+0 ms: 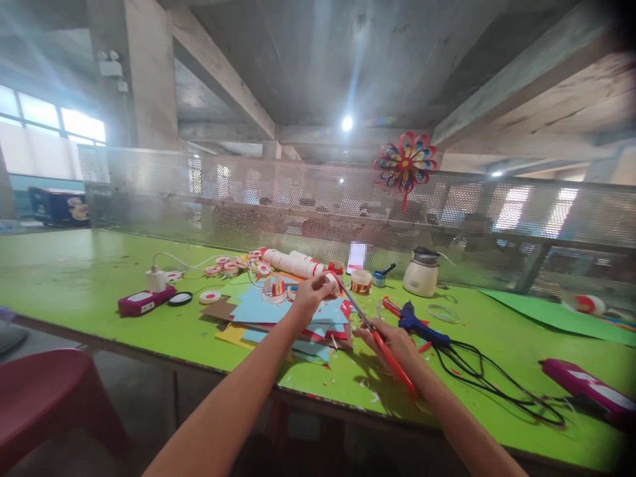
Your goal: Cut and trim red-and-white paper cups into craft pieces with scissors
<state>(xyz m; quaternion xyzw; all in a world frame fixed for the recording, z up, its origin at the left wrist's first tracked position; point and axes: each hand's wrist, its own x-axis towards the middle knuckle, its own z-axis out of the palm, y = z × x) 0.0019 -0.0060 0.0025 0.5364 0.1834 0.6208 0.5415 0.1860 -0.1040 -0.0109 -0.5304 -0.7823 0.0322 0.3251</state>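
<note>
My left hand (312, 295) pinches a small white and red piece, apparently cut from a paper cup (332, 284), above the stacked paper. In my right hand (395, 344) is a pair of scissors with red handles (393, 364). Its blades point up and left, with the tip close to the piece; whether they touch, I cannot tell. Below my hands lie light blue paper sheets (258, 309), with brown, yellow and red ones among them. A cut cup ring (273, 289) stands on the sheets, left of my left hand.
Rolls of white cups (293, 263) and several small discs (228, 266) lie behind. A blue glue gun (422, 326) with a black cord sits right, near a white kettle-like pot (421, 275). A purple power strip (145, 301) is left. A perforated metal screen (298, 192) borders the table.
</note>
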